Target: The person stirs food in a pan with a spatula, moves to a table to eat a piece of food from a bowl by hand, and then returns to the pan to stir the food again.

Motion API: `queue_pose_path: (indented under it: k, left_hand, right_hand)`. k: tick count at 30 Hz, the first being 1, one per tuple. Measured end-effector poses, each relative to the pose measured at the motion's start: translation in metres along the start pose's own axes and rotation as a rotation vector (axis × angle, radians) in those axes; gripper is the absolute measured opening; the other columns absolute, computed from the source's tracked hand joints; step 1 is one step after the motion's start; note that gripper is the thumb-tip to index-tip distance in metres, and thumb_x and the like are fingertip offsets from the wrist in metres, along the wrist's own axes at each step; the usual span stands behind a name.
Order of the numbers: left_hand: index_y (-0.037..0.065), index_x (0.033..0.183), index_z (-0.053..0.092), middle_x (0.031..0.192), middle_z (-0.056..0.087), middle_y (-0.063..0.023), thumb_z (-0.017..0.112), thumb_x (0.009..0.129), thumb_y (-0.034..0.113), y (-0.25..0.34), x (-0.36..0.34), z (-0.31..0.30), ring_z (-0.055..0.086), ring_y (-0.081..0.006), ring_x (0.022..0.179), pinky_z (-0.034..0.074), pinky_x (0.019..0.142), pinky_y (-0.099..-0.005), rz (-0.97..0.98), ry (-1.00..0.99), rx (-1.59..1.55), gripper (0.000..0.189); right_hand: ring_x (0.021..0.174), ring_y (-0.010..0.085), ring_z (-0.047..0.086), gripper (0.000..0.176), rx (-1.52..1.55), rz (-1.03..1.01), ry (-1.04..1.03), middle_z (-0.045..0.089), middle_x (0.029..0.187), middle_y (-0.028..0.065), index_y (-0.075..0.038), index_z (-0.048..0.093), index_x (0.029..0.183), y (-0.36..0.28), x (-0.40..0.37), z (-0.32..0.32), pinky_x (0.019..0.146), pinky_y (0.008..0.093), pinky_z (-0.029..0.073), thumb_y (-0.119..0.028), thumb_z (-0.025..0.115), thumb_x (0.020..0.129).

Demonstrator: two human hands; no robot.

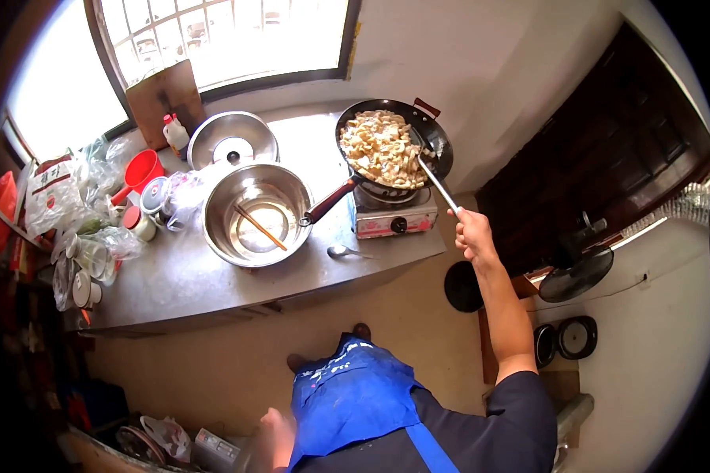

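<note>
My right hand (474,235) is closed around the handle of a metal spatula (440,186), whose far end rests in the food at the right side of the wok. Pale chopped food (380,148) fills much of the black wok (442,144), which sits on a gas stove (394,224). The wok's wooden handle (331,200) points left over the rim of a steel pot. Low beside the blue apron, my left hand (278,437) is blurred, and its fingers cannot be made out.
A steel pot (220,236) holding a wooden stick (260,227) stands left of the stove, near a spoon (341,251) and a steel lid (205,142). Further left are a red dipper (141,169), jars and plastic bags (54,201). A fan (577,274) stands at the right.
</note>
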State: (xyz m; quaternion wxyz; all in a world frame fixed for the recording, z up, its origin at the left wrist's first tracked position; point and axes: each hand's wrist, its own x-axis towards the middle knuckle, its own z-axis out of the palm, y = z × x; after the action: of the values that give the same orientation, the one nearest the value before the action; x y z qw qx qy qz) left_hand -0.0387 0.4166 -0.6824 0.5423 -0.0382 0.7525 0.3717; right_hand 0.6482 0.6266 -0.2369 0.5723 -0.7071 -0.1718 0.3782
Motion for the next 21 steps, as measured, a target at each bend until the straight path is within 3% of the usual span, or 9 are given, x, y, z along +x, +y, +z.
queue_pose_path:
  k: [3,12,16,18,19,21]
  left_hand:
    - [-0.01,0.124,0.05,0.125,0.058,-0.0286,0.059,0.081,0.011,-0.036,-0.008,0.05,0.063,-0.0404,0.108,0.057,0.075,-0.053,0.043,0.531,0.316,0.049]
    - [-0.011,0.124,0.05,0.126,0.057,-0.029,0.058,0.081,0.012,-0.055,-0.017,0.035,0.062,-0.0409,0.108,0.056,0.075,-0.0534,0.038,0.531,0.327,0.049]
    - [-0.011,0.124,0.05,0.126,0.057,-0.0292,0.058,0.081,0.012,-0.06,-0.017,0.032,0.062,-0.0411,0.109,0.056,0.075,-0.0536,0.033,0.532,0.332,0.049]
    - [-0.011,0.124,0.05,0.127,0.056,-0.0292,0.058,0.081,0.012,-0.064,-0.016,0.032,0.062,-0.0412,0.109,0.056,0.074,-0.0536,0.03,0.528,0.34,0.049]
    - [-0.011,0.124,0.05,0.127,0.056,-0.0293,0.058,0.081,0.012,-0.065,-0.015,0.032,0.062,-0.0413,0.109,0.055,0.074,-0.0537,0.03,0.526,0.341,0.049]
    - [-0.011,0.124,0.05,0.127,0.056,-0.0294,0.058,0.081,0.012,-0.066,-0.013,0.031,0.061,-0.0414,0.109,0.055,0.074,-0.0538,0.033,0.517,0.356,0.05]
  right_hand:
    - [0.037,0.0022,0.024,0.024,0.007,-0.049,-0.028,0.036,0.054,-0.0068,-0.001,0.064,0.103,-0.004,-0.008,0.012,0.035,0.0213,0.02,-0.021,0.05,0.103]
    - [0.037,0.0017,0.026,0.025,-0.202,-0.257,0.001,0.04,0.055,-0.0068,0.0,0.066,0.106,-0.001,-0.018,0.053,0.033,0.0221,0.019,-0.021,0.051,0.102]
    - [0.044,0.0034,0.036,0.026,-0.395,-0.379,-0.004,0.042,0.055,-0.0043,0.001,0.069,0.101,0.011,-0.021,0.053,0.039,0.0262,0.028,-0.02,0.053,0.101]
    - [0.051,0.0263,0.056,0.026,-0.757,-0.616,0.094,0.058,0.06,0.0157,-0.003,0.071,0.103,0.009,-0.026,0.052,0.055,0.0372,0.045,-0.023,0.055,0.098]
    - [0.051,0.0263,0.056,0.026,-0.762,-0.614,0.094,0.058,0.06,0.0157,-0.003,0.071,0.103,0.005,-0.032,0.053,0.055,0.0372,0.045,-0.023,0.055,0.098]
    - [0.065,0.0422,0.062,0.024,-0.896,-0.623,0.181,0.06,0.069,0.024,-0.006,0.07,0.101,-0.003,-0.047,0.055,0.063,0.0454,0.049,-0.023,0.054,0.097]
